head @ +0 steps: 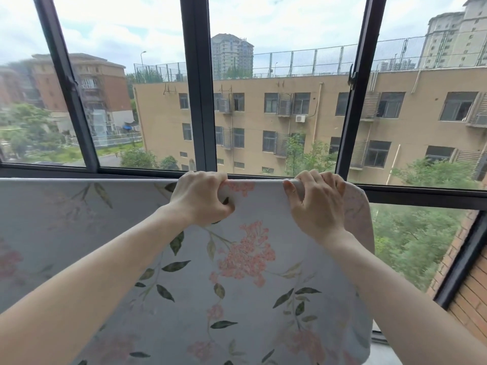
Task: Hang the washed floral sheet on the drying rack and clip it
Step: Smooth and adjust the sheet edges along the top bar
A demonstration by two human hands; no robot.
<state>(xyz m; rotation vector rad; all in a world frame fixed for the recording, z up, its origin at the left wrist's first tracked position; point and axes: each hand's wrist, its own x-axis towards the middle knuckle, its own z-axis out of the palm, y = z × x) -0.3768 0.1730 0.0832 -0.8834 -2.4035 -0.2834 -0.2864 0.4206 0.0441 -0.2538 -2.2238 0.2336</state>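
Left hand (201, 197): centre of frame, fingers curled over the top fold of the floral sheet (245, 285), thumb tucked in front, clamped on the cloth.
Right hand (317, 204): just right of centre, fingers hooked over the same top fold, thumb pressed on the front face; also gripping the cloth.
Hand spacing: near each other, apart, a short stretch of taut fold between them.
Forearms: bare, entering from lower left and lower right, converging upward.
Sheet position: draped over a horizontal line running from the left edge to right of centre; front face hangs down to the bottom of the frame. Whatever bears it is hidden under the fold.
Sheet pattern: pale ground, pink flower clusters, dark green leaves.
Sheet right end: edge curls back just beyond the right hand, paler reverse side showing.
Window frame (197, 83): dark bars behind the sheet, across the upper half.
Outside: tan building (263, 114) at centre, trees (413, 233) at right, cloudy sky above.
Brick wall (471, 291): lower right corner.
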